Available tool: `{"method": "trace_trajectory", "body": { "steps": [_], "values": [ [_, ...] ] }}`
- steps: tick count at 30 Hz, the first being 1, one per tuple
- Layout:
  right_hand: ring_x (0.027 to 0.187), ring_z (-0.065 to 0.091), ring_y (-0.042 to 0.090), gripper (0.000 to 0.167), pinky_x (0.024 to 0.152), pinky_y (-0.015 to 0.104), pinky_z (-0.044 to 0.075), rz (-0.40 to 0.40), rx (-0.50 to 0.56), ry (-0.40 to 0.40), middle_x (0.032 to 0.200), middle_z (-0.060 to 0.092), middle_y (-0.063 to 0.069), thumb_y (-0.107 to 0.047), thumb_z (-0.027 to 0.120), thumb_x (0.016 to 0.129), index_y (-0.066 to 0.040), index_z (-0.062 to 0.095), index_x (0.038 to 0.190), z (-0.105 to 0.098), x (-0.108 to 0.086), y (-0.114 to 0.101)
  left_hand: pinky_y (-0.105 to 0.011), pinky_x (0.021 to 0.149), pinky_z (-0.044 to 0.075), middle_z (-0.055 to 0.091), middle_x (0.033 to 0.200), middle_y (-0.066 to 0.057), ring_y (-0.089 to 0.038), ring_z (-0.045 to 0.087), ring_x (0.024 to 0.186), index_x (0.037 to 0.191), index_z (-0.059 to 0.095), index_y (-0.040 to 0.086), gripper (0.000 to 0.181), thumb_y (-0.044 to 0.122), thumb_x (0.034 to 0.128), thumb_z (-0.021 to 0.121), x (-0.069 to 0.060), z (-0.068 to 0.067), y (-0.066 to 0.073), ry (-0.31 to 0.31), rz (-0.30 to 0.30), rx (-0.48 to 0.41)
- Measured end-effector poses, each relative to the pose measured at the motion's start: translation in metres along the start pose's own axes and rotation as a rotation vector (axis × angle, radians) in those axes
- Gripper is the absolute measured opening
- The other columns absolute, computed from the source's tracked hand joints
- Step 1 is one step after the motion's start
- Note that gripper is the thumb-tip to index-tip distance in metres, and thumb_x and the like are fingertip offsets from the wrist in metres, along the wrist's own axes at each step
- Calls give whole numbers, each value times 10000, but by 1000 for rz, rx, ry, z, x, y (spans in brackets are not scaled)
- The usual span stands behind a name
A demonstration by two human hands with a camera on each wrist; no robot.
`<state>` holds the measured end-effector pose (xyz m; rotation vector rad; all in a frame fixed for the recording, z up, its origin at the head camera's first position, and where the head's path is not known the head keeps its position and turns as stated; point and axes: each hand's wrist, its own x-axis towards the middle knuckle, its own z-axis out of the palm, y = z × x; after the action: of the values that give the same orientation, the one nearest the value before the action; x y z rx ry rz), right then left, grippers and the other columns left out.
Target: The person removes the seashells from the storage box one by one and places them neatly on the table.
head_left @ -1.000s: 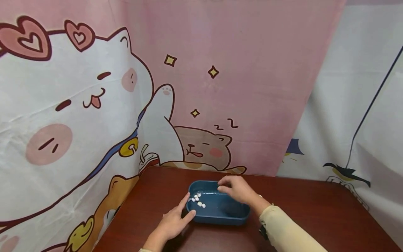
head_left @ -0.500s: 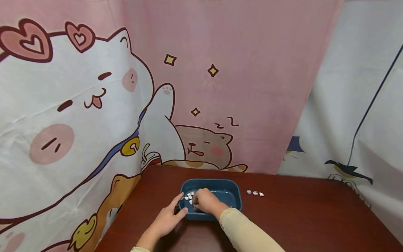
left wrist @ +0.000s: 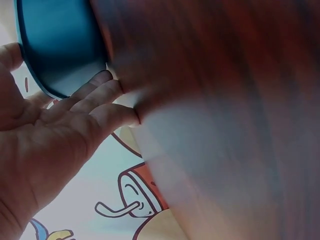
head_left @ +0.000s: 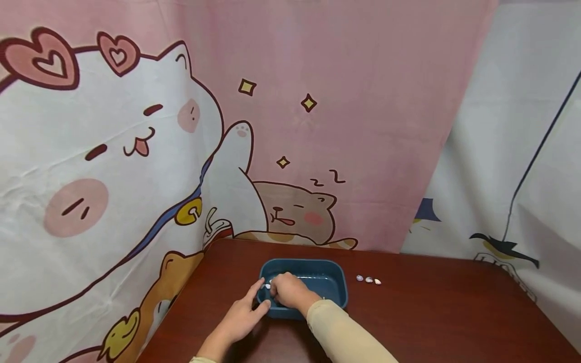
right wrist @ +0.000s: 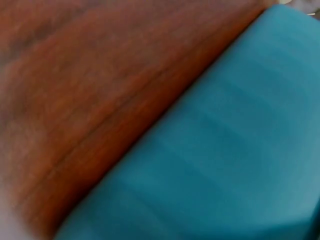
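In the head view a dark blue rectangular box stands on the table, several small white shell-like pieces at its left end. My left hand rests on the box's left near corner, thumb and fingers spread. Seen from the left wrist, those fingers lie fairly straight along the box's outside. My right hand reaches into the box, bent fingers down among the white pieces. Its fingertips are hidden, so any piece between them cannot be seen. The right wrist view shows only the box wall and tabletop, blurred.
Three small shell-like pieces lie in a row on the reddish-brown wooden table, right of the box. A cartoon-printed cloth hangs behind the table and along its left side.
From above the box's far side, my right hand has moved left and down to the white pieces. The box has shifted slightly left; my left hand stays at its corner.
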<state>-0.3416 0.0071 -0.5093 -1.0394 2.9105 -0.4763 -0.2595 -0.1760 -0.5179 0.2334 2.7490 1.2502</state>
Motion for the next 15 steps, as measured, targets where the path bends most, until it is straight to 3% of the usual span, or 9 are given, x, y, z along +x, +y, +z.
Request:
{"method": "trace_trajectory", "body": {
  "steps": [7, 15],
  "values": [
    [848, 682, 49, 160, 789, 260, 596, -34, 27, -27, 975, 768, -16, -52, 795, 933, -127, 748, 1065, -4, -6, 3, -711, 1009, 504, 599, 1490, -315, -444, 673, 1241, 1685, 329, 199, 750, 548, 1064, 564, -2, 0, 2, -9, 9, -3],
    [816, 669, 39, 152, 761, 238, 581, -68, 38, 45, 960, 789, -23, -33, 743, 942, -113, 809, 1054, -1, -7, 14, -716, 1013, 500, 584, 1496, -336, -454, 669, 1243, 1685, 324, 184, 755, 549, 1068, 559, -3, -3, 4, -17, 4, -7]
  ]
}}
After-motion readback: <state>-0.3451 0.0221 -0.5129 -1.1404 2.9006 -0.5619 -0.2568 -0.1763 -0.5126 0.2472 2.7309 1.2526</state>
